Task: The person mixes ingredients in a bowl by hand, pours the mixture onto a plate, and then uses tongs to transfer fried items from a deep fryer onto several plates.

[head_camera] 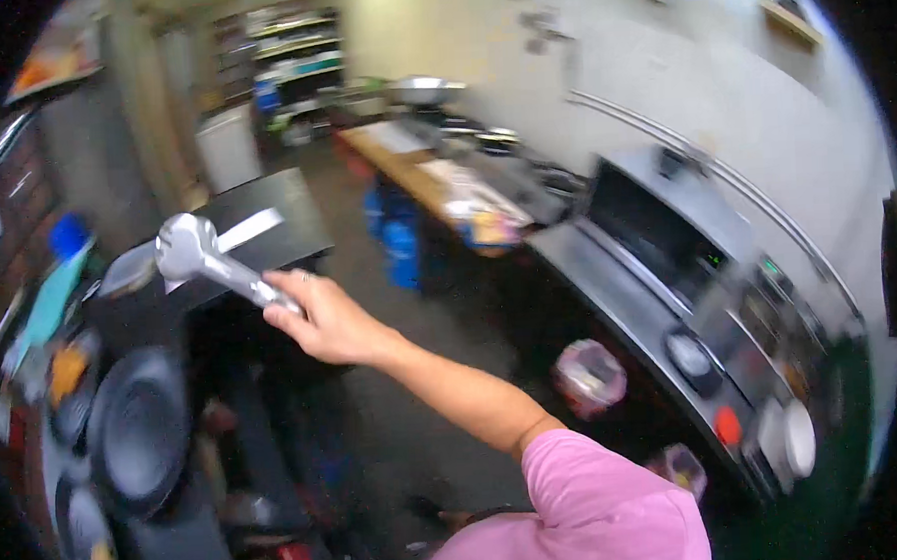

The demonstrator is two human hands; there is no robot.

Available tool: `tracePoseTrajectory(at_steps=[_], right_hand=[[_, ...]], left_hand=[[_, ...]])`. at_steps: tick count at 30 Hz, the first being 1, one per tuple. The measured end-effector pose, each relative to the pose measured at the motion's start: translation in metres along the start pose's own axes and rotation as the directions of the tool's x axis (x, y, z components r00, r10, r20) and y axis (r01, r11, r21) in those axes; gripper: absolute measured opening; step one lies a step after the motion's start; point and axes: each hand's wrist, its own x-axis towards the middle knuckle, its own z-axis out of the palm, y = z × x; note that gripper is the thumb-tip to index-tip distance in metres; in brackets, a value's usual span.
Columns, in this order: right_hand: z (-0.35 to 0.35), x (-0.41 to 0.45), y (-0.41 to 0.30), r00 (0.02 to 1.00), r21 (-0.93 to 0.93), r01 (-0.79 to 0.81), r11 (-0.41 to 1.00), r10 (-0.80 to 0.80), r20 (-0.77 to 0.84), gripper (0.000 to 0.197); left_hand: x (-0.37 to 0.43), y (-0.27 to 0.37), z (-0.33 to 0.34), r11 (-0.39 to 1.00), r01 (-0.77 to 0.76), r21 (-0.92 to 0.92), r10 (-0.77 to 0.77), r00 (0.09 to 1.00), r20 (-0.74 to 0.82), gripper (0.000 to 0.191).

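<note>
My right hand (326, 319) reaches out to the left and grips the handle of a shiny metal utensil (230, 271). Its head is rounded, possibly a scoop or ladle; blur hides its exact kind. The utensil's head is in front of a dark counter (287, 204) with a white strip (251, 230) on it. Left of my forearm, a large dark round pan (140, 436) rests on the cooking side, and another pan (87, 513) with yellowish food stands near the lower left. My left hand is out of view.
A steel counter (606, 273) bearing a dark dish (690, 356) runs along the right wall. Plastic bins (589, 379) stand beside it. Further back is a wooden-edged table (391, 162) with blue containers (400, 248) beneath. A teal item (55, 301) lies at the left.
</note>
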Motion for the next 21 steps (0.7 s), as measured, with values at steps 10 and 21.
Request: tracePoseTrajectory(at_steps=[10, 21], right_hand=[[-0.371, -0.272, -0.069, 0.759, -0.551, -0.619, 0.560, 0.245, -0.603, 0.052], [-0.670, -0.496, -0.246, 0.440, -0.387, -0.787, -0.480, 0.004, -0.898, 0.037]], left_hand=[[0.012, 0.044, 0.142, 0.964, -0.244, 0.103, 0.018, 0.448, 0.894, 0.041], [-0.097, 0.153, 0.353, 0.903, -0.374, -0.210, 0.244, 0.046, 0.969, 0.048]])
